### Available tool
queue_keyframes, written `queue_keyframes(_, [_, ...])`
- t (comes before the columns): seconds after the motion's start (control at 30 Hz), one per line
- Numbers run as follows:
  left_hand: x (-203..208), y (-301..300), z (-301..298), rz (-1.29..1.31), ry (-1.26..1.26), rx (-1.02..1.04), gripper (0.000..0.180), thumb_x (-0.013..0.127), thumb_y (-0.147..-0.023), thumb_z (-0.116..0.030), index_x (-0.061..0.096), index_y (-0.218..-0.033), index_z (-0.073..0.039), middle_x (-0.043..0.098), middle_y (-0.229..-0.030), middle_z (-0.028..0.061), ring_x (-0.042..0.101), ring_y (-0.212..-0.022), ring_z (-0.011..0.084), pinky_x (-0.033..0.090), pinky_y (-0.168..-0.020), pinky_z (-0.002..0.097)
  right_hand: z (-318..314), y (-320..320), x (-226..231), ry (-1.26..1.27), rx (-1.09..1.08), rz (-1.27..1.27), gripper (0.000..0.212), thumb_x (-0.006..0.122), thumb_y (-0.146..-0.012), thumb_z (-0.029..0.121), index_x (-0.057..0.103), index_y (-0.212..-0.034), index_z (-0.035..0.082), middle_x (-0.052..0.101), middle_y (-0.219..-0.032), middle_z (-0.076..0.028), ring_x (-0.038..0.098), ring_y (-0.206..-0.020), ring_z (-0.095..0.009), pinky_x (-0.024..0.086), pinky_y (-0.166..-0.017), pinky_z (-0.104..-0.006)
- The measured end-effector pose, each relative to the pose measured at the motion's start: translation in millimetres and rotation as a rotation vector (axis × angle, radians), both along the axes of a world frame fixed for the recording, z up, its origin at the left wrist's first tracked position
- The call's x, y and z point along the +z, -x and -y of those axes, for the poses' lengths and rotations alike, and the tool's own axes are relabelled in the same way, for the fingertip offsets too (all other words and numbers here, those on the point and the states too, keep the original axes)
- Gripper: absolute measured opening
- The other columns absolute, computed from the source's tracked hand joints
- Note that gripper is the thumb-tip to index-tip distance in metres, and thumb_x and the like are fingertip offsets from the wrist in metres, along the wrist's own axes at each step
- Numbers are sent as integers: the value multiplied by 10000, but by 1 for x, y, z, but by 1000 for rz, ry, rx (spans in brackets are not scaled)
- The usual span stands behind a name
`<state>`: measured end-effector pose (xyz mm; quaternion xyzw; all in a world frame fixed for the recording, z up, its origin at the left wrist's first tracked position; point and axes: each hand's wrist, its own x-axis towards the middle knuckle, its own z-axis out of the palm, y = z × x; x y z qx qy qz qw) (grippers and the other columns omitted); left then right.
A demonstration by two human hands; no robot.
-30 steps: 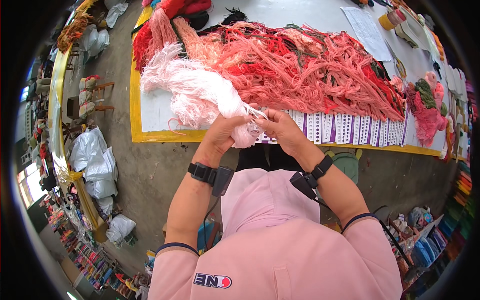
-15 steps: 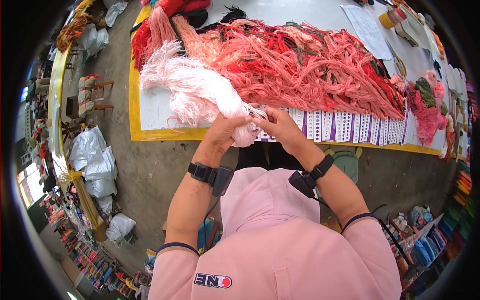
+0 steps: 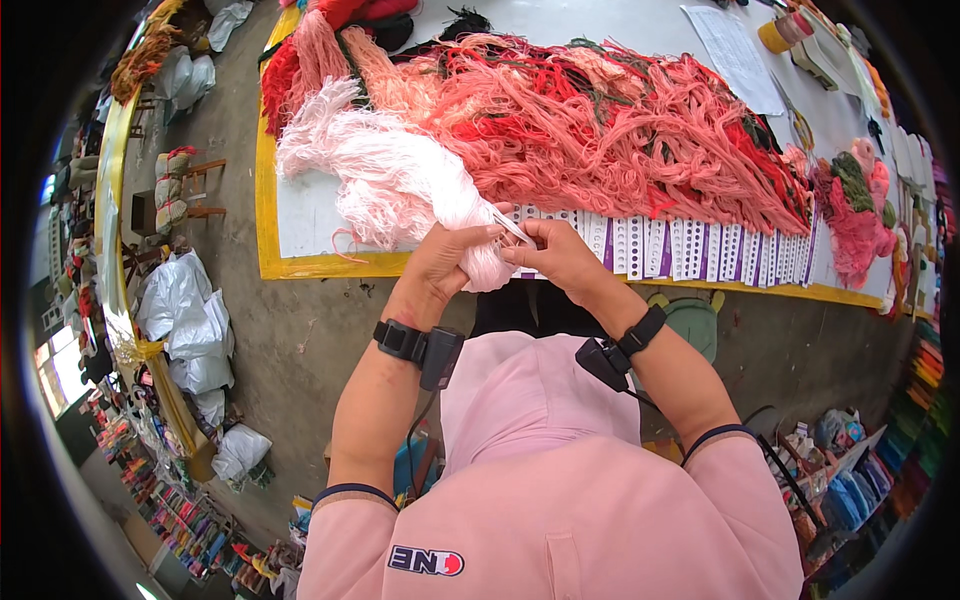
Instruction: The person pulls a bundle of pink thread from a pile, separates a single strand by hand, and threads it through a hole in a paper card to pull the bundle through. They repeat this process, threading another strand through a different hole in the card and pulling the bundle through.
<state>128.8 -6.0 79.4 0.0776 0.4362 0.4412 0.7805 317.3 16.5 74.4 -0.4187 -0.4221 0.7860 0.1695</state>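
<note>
A thick bundle of pale pink yarn [image 3: 400, 165] lies across the table's near left edge, its looped end hanging over the rim. My left hand [image 3: 442, 262] is closed around that looped end. Close beside it, my right hand [image 3: 562, 258] pinches a few strands drawn out from the bundle, fingertips nearly touching the left ones. Behind the pale bundle spreads a large heap of salmon, red and dark green yarn [image 3: 600, 130]. White punched cards with purple strips [image 3: 690, 252] stick out from under the heap along the near edge.
The white table [image 3: 310, 222] has a yellow rim. Paper sheets [image 3: 735, 60], scissors [image 3: 800, 125] and a yarn cone [image 3: 782, 35] lie at the far right. More pink and green yarn [image 3: 855, 215] hangs at the right end. White plastic bags [image 3: 185, 320] stand on the floor at left.
The strands between my hands are now drawn tauter and more together, and my right fingers have shifted slightly. My left hand keeps its hold on the bundle.
</note>
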Motion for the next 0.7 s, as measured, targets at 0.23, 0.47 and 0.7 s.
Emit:
queue_keyframes(0.23, [2,-2,-1,48,67,68,403,649,-789,92,556,-1180,97,655,-1030,187,691,-882,275,595,-758,378,-1,-2,4,68,-50,-81,233,719,-862,190,641,-1023,41,611,-868,26,535,-793,-47,421,-727,-224])
queue_keyframes(0.47, [1,-3,0,11,82,86,345,650,-810,74,571,-1146,76,657,-1009,173,690,-869,262,598,-756,379,-3,-6,10,108,-50,-106,190,656,-894,117,642,-1055,16,635,-948,-5,578,-837,-61,484,-793,-242])
queue_keyframes(0.7, [-4,1,-2,149,71,75,351,626,-884,-41,559,-1213,60,661,-1026,157,683,-874,243,585,-779,368,0,-1,5,120,-75,-49,226,662,-901,146,636,-1079,9,642,-945,-6,590,-831,-73,484,-747,-242])
